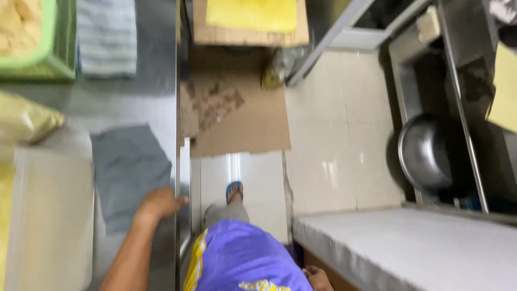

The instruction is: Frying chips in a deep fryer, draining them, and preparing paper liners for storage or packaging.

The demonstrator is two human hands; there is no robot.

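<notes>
The left hand [159, 203] rests on the right edge of a steel counter [156, 108], fingers curled loosely over the rim with the fingertips at the metal lip; it grips nothing but the edge itself. Just beside it, toward the counter's middle, lies a grey cloth [129, 172], flat and slightly skewed, its near corner almost touching the wrist. Along the counter's left edge sits a pale cutting board [51, 215], and beyond it a yellowish bag [27, 121]. At the far left corner stands a green basket [51, 59] with pale contents, next to a striped folded towel [106, 35]. The right hand [318, 277] shows only partly at the bottom of the view, low beside the body and near the front edge of a white slab [409, 248] (whether its fingers are spread or closed cannot be told, the view being blurred and cropped). Between the counter and the slab, a foot in a blue sandal [234, 189] stands on the tiled floor [334, 134], just short of a flattened sheet of cardboard [242, 118]. A round metal bowl [428, 153] sits low on the right, under a steel frame.
</notes>
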